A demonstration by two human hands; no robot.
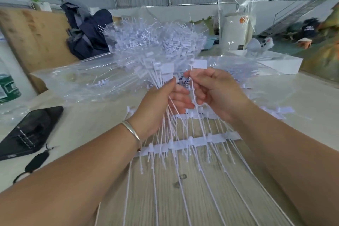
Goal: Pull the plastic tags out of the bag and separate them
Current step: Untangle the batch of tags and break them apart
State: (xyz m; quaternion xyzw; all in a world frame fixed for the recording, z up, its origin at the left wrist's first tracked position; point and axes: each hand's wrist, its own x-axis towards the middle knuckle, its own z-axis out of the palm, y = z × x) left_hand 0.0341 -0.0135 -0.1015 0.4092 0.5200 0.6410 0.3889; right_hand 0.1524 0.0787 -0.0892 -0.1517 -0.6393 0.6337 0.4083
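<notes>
At the far left a green-labelled bottle (pixel 8 86) stands at the counter's (pixel 88 124) edge, and a dark phone (pixel 29 130) lies nearer, face up. Behind them a clear plastic bag (pixel 77 80) sprawls across the counter, with a tangled heap of white plastic tags (pixel 156 42) bulging from it.

The left hand (pixel 157 104), a silver bangle (pixel 131 130) on its wrist, grips a held bundle (pixel 161 79) of tags by their stems. The flat heads fan upward and away from the person, while the thin tails hang down toward the counter. So the bundle's long axis runs roughly upright, tilted away at the top.

Just beside it, the right hand (pixel 214 91) pinches a single tag (pixel 194 82) between thumb and fingertips. Its rectangular head stands just above the fingers and its stem runs down past the palm. This tag lies almost parallel to the bundle and touching it, so freeing it likely means drawing it rightward and up, away from the left hand.

Below both hands, separated tags (pixel 192 143) lie in rows on the counter, their tails pointing toward the person. At the right sits a white tray (pixel 282 66).
</notes>
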